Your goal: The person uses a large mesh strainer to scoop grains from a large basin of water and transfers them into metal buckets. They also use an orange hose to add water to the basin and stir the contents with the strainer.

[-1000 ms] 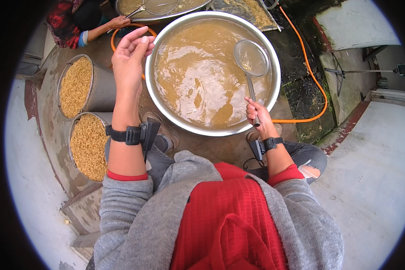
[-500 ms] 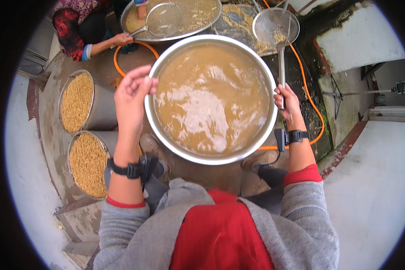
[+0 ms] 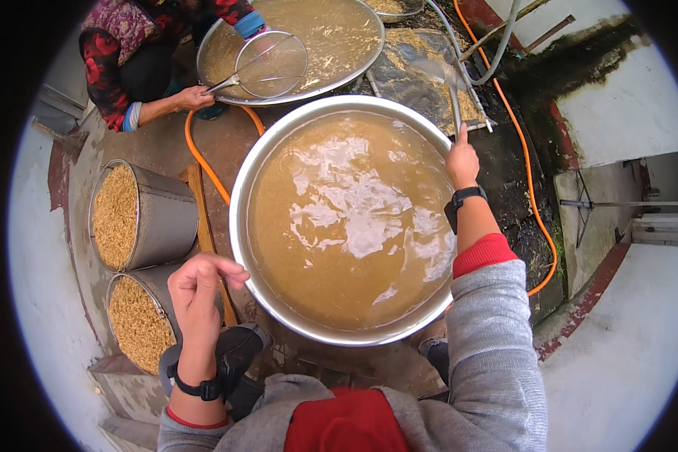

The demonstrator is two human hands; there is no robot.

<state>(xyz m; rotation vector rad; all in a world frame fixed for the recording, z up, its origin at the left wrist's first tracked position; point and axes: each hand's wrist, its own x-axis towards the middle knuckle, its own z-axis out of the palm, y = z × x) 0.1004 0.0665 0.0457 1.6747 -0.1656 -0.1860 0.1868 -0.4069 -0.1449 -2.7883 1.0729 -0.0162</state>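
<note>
A wide metal basin (image 3: 239, 248) full of cloudy brown water stands in front of me, with light glaring off its rippled surface. Past its far right rim, my right hand (image 3: 462, 162) is closed round the handle of a mesh strainer (image 3: 455, 102). The strainer's head is smeared by motion and reaches over a dark sheet (image 3: 410, 56) strewn with grain. By the basin's near left rim, my left hand (image 3: 203, 290) hangs in the air with loosely bent fingers, holding nothing.
Two metal buckets (image 3: 166, 218) of golden grain are at the left. Across from me, a co-worker's hand (image 3: 196, 98) grips another strainer (image 3: 290, 64) over a second basin (image 3: 377, 56). An orange hose (image 3: 531, 177) runs along the right.
My right hand has swung the strainer forward and left, over the grainy sheet. My left hand has drawn back toward me. The co-worker's other arm has shifted right, and the view has tilted.
</note>
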